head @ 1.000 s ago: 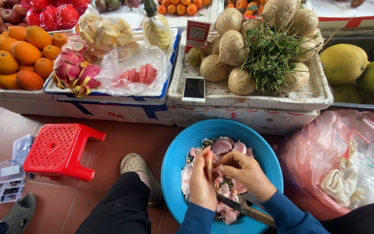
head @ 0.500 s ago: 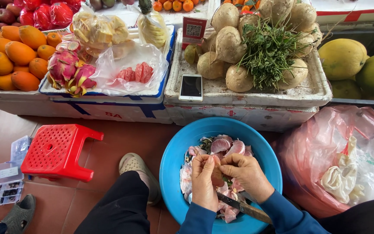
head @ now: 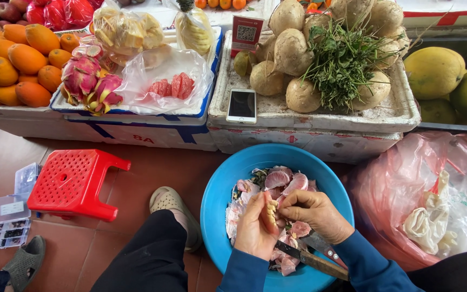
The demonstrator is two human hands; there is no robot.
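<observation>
Presently both hands work over the blue basin [head: 217, 216]. Left hand [head: 255, 227] is closed around a pale fruit piece [head: 271, 208]; right hand [head: 312, 213] pinches its top, a knife [head: 309, 258] beneath. At twelve o'clock, a red square sign [head: 246, 32] stands above a phone [head: 241, 105]; at three o'clock, a pink bag [head: 406, 184].

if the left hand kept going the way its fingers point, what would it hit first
Probably the pink fruit segments piled in the blue basin, just beyond the left hand; depth is hard to judge.
</observation>
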